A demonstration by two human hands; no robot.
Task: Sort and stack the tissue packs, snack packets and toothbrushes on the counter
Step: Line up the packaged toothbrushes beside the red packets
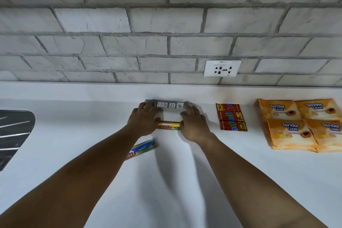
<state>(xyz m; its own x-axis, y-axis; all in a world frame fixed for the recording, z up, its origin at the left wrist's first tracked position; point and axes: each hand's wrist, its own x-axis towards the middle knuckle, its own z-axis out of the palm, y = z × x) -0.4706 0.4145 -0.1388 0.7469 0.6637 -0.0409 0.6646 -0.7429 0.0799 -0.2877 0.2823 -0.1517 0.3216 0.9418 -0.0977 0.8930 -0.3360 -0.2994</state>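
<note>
Pressing grey toothbrush pack (169, 105) ends | left hand (143, 120), right hand (193, 122) | fingers seemingly straight

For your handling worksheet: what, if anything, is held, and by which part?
The far toothbrush pack, lying on the counter: the left hand presses its left end, the right hand its right end.

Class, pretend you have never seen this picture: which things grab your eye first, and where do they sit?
Two bare forearms reach up the middle, the left hand and right hand touching the ends of a grey toothbrush pack near the wall, a yellow toothbrush pack lying between them. At far right lie orange Tender Love tissue packs, with red snack packets just left of them.
</note>
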